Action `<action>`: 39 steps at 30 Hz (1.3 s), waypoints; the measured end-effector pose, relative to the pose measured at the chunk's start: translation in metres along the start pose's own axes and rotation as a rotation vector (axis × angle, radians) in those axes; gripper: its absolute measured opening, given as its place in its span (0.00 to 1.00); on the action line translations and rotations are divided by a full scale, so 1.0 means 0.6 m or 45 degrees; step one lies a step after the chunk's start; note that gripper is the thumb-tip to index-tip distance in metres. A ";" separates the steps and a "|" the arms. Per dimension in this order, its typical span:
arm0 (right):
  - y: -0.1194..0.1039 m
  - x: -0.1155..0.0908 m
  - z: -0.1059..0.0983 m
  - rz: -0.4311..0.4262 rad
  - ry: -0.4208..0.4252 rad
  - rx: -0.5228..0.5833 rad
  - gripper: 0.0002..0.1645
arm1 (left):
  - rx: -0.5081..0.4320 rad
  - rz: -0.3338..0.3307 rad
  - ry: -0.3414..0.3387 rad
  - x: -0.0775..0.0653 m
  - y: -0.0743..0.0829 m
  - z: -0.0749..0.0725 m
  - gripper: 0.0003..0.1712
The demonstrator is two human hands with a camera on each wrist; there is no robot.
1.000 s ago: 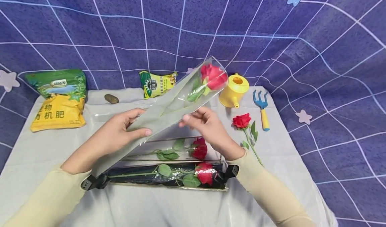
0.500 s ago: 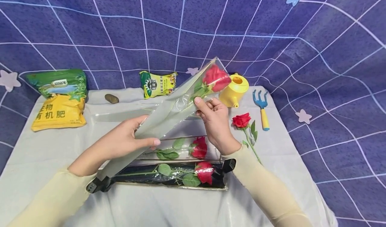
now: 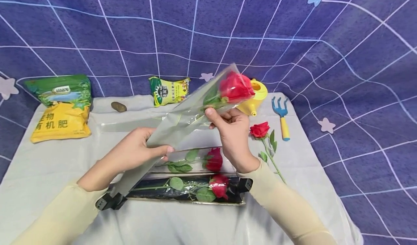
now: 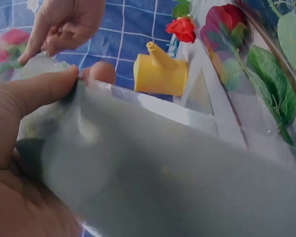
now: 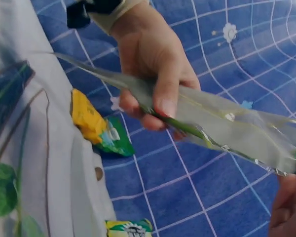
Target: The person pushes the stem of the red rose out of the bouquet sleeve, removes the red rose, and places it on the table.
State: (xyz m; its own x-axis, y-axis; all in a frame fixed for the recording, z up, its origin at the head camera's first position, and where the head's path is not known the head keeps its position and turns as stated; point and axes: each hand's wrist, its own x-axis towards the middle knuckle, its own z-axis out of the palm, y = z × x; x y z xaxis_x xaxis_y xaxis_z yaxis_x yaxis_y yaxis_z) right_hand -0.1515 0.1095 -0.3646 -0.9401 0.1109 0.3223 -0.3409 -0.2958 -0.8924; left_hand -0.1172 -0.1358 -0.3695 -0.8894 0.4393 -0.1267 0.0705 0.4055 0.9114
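A red rose (image 3: 235,87) sits inside a tapered, clear-and-grey flower sleeve (image 3: 172,127), raised at a slant above the table. My left hand (image 3: 135,149) grips the sleeve's lower part, thumb over the front, as the left wrist view also shows. Just below the bloom, my right hand (image 3: 232,132) pinches the sleeve between thumb and fingers. Beneath lie two more wrapped roses: one in a clear, pale sleeve (image 3: 198,160), the other in a black-backed sleeve (image 3: 156,193) nearer me. A loose red rose (image 3: 259,130) lies to the right, its stem bare of wrapping.
Behind the right hand stands a yellow watering can (image 3: 258,98), with a blue-and-yellow hand fork (image 3: 285,125) to its right. A flat grey sleeve (image 3: 127,125) lies behind the left hand. Farther back are a large fertilizer bag (image 3: 62,111), a stone (image 3: 118,106) and a small packet (image 3: 169,91).
My right hand has moved up along the sleeve from its lower edge and now pinches it below the bloom. The left hand and the sleeve have shifted slightly to the right.
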 end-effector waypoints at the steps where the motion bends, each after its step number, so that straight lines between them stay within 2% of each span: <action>1: 0.000 0.001 0.001 0.000 -0.014 -0.026 0.10 | 0.009 0.003 0.008 -0.001 -0.001 0.001 0.17; 3: 0.003 0.004 0.002 0.012 -0.027 -0.065 0.09 | 0.021 0.009 0.015 -0.001 -0.002 0.004 0.17; 7: 0.013 -0.001 0.001 0.014 0.003 -0.099 0.18 | 0.053 -0.001 0.020 0.000 -0.005 0.008 0.17; 10: 0.017 -0.007 0.003 0.000 0.012 -0.087 0.17 | 0.074 -0.003 0.027 0.001 -0.008 0.009 0.18; 13: 0.019 -0.010 0.006 0.014 -0.003 -0.080 0.09 | 0.075 -0.007 0.032 0.001 -0.007 0.010 0.18; 15: 0.021 -0.011 0.007 0.029 -0.015 -0.078 0.07 | 0.083 -0.005 0.043 0.000 -0.006 0.010 0.18; 20: 0.025 -0.012 0.008 0.073 -0.017 -0.091 0.09 | 0.086 -0.019 0.053 0.003 -0.001 0.010 0.19; 28: 0.029 -0.013 0.004 0.144 -0.032 -0.175 0.13 | 0.039 -0.043 0.009 0.004 -0.004 0.011 0.19; 34: 0.019 -0.008 -0.003 0.152 0.041 -0.065 0.10 | 0.009 -0.088 -0.002 0.003 -0.004 0.002 0.23; 39: 0.011 -0.009 -0.006 0.166 0.080 0.020 0.13 | 0.030 -0.126 -0.025 0.003 0.000 -0.005 0.24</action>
State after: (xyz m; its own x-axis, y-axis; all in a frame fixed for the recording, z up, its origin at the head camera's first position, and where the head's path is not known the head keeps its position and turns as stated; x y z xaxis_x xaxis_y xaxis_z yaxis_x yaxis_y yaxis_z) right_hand -0.1489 0.1100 -0.3734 -0.9745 0.1296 0.1832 -0.2164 -0.3262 -0.9202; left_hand -0.1198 -0.1374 -0.3687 -0.8834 0.4119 -0.2235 -0.0065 0.4662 0.8846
